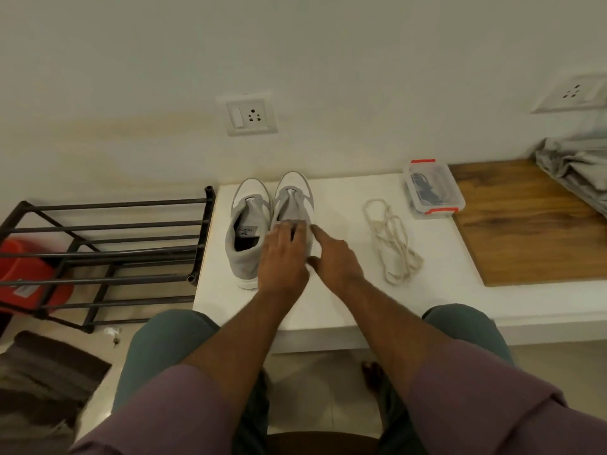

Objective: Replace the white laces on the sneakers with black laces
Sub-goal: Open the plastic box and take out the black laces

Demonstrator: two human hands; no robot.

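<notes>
— Where are the sneakers (pixel 269 221)?

— Mid-frame on the white table (pixel 345 290), toes to the wall, no laces in them. The white laces (pixel 392 244) lie loose to their right; black laces sit in a clear box (pixel 433 192) beyond.

— And the hands?

— The left hand (pixel 284 257) rests flat on the right sneaker's heel, fingers spread. The right hand (pixel 335 261) touches its side, fingers extended; neither grips anything.

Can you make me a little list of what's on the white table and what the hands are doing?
sneakers: two grey and white sneakers side by side, no laces in
white laces: loose pile right of the sneakers
box: clear box, red clips, dark laces inside
left hand: resting on the right-side sneaker
right hand: touching the same sneaker's side
table: white table
</notes>
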